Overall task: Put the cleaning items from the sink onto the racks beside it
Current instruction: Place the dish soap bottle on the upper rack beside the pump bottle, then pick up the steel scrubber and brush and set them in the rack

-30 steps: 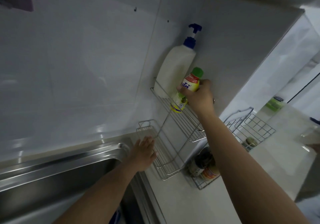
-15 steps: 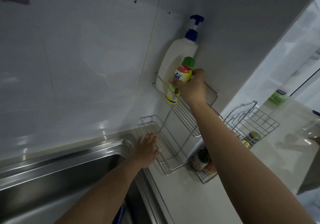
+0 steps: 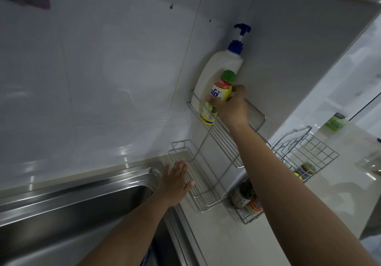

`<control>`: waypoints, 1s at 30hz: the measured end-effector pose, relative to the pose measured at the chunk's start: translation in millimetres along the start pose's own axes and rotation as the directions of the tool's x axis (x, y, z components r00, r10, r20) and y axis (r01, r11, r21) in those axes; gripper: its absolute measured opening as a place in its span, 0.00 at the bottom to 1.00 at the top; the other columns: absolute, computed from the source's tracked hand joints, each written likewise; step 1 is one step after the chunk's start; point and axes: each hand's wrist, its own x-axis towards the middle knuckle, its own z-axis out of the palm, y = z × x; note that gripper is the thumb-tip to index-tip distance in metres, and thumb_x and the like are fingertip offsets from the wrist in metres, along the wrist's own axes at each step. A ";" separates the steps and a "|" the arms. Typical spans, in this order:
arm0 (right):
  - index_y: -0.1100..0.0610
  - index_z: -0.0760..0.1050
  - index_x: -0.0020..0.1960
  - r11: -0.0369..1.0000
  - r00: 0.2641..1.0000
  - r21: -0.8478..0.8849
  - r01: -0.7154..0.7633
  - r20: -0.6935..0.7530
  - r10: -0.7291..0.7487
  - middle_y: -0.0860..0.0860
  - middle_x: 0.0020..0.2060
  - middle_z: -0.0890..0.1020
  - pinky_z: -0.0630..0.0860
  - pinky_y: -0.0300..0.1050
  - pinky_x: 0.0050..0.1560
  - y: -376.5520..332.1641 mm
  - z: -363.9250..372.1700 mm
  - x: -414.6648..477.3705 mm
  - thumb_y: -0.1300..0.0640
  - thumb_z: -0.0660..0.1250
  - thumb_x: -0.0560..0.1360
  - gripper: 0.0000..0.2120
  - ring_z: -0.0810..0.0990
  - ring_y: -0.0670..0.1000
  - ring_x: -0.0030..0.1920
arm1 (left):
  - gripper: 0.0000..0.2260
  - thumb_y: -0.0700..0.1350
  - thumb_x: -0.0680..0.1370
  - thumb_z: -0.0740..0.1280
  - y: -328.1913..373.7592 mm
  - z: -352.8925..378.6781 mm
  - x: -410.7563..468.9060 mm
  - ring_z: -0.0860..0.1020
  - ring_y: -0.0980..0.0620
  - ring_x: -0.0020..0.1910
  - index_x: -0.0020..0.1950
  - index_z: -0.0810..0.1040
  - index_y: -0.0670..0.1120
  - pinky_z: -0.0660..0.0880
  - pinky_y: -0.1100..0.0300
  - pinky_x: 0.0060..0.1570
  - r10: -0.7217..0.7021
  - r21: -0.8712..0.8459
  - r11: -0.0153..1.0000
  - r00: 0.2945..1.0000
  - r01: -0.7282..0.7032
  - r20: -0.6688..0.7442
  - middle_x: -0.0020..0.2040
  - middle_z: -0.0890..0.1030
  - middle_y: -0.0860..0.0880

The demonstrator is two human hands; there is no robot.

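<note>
- The left hand (image 3: 175, 183) lies flat and spread, holding nothing, at the left edge of the lower steel wire shelf (image 3: 198, 185); leaning there could shift the rack.
- The right hand (image 3: 231, 109) wraps the small yellow green-capped bottle (image 3: 216, 99) at the left end of the upper steel wire shelf (image 3: 224, 140), just beside the tall white blue-pump bottle (image 3: 218, 74); a tilted release may tip it between wires or knock its neighbour.

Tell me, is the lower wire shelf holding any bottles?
No, the lower wire shelf is bare; only the left hand rests at its edge.

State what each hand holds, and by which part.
Right hand grips the yellow bottle around its middle, below the green cap. Left hand holds nothing.
</note>
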 end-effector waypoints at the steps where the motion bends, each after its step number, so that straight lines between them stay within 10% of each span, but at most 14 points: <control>1: 0.56 0.65 0.59 1.000 1.000 0.010 -0.002 0.003 0.002 0.53 0.50 0.83 0.79 0.48 0.46 0.7 0.9 0.4 0.50 0.76 0.68 0.27 0.83 0.53 0.47 | 0.43 0.68 0.67 0.27 -0.5 0.6 -0.5 0.37 0.49 0.76 0.76 0.38 0.45 0.36 0.48 0.73 -0.003 0.003 1.000 1.000 0.003 -0.004 0.78 0.39 0.46; 12: 0.57 0.69 0.61 0.998 0.998 -0.060 -0.007 0.065 0.011 0.50 0.50 0.81 0.70 0.38 0.35 2.9 -1.2 -6.3 0.52 0.73 0.72 0.22 0.80 0.50 0.46 | 0.49 0.70 0.61 0.21 -2.5 -7.2 -5.0 0.38 0.48 0.76 0.76 0.38 0.44 0.37 0.46 0.73 0.007 0.054 0.999 0.999 -0.009 0.041 0.78 0.40 0.45; 30: 0.61 0.52 0.78 0.826 0.941 -0.487 0.285 0.305 -0.145 0.60 0.77 0.57 0.53 0.50 0.75 9.9 12.0 -174.4 0.51 0.60 0.79 0.32 0.58 0.60 0.75 | 0.29 0.56 0.82 0.49 -15.2 -59.7 -142.3 0.50 0.44 0.77 0.77 0.46 0.42 0.48 0.44 0.75 -0.166 0.137 0.975 0.985 0.172 -0.055 0.78 0.49 0.42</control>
